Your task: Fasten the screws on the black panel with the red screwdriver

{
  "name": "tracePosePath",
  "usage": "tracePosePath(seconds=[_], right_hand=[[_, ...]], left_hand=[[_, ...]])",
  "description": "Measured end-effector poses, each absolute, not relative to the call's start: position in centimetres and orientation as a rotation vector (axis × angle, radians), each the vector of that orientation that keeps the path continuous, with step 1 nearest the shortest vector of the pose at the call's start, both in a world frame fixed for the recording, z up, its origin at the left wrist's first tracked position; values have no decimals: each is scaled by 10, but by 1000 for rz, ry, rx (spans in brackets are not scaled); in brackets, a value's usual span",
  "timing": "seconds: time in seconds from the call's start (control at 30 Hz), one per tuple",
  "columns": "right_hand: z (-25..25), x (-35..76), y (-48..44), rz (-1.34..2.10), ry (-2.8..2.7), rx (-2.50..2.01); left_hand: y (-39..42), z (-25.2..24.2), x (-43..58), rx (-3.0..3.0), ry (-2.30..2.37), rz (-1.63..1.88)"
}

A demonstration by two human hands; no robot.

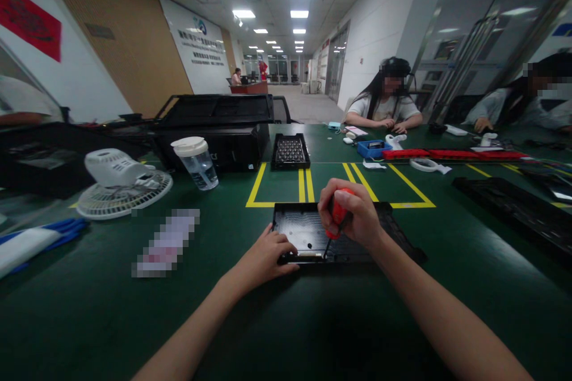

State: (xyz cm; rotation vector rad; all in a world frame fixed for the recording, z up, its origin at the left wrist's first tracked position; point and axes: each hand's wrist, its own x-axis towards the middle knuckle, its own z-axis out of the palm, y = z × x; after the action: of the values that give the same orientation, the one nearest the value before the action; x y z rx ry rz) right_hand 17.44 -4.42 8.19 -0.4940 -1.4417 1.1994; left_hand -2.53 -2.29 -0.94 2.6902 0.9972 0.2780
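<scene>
A shallow black panel with raised edges (292,225) lies flat on the green table in front of me. My right hand (363,217) is closed around the red handle of a screwdriver (338,211). The screwdriver points down, slightly tilted, and its tip meets the panel near the front edge, beside a small pale strip (308,256). My left hand (268,255) grips the panel's front left corner, fingers over the edge and thumb along the front. Whether a screw sits under the tip is too small to tell.
Left of the panel are a lidded plastic cup (199,166), a white fan (125,184) and a black computer case (223,146). A black tray of small parts (290,152) stands beyond. Another long black panel (522,211) lies right. Two people sit across the table.
</scene>
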Motion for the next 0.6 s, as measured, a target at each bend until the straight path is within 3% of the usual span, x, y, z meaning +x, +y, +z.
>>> tracePosePath(seconds=[0.6], right_hand=[[87, 178, -42, 1298, -1370, -429]], left_hand=[[-22, -12, -26, 2692, 991, 291]])
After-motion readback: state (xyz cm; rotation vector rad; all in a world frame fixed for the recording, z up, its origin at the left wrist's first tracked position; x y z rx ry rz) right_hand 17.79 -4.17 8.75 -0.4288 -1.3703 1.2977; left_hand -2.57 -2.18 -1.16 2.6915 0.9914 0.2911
